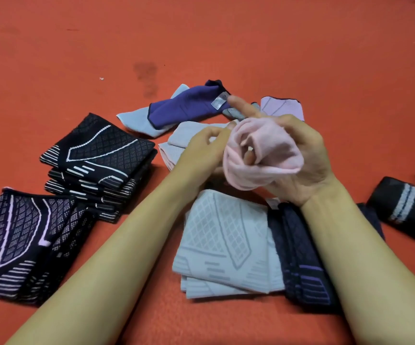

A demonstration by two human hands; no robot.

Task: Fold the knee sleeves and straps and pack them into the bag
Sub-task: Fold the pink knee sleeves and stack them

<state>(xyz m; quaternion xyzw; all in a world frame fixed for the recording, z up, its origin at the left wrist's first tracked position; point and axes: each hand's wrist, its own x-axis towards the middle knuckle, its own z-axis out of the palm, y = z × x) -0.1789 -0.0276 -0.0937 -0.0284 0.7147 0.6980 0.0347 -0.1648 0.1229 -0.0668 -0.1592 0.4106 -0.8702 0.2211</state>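
Both hands hold a bunched pale pink knee sleeve (266, 150) above the red floor. My right hand (301, 165) grips it from the right, fingers wrapped through its opening, the index finger stretched out past it. My left hand (201, 150) pinches its left edge. Under the hands lie a folded light grey sleeve (223, 245) and a dark navy sleeve (301, 257). Beyond the hands lies an unfolded purple sleeve (186, 105) over a light blue one (136, 120).
Two stacks of folded black patterned sleeves sit at the left: one at the far left (22, 242), one behind it (99, 160). A black rolled piece with a grey stripe (405, 207) lies at the right. A lilac sleeve (283, 108) lies behind my right hand. No bag is in view.
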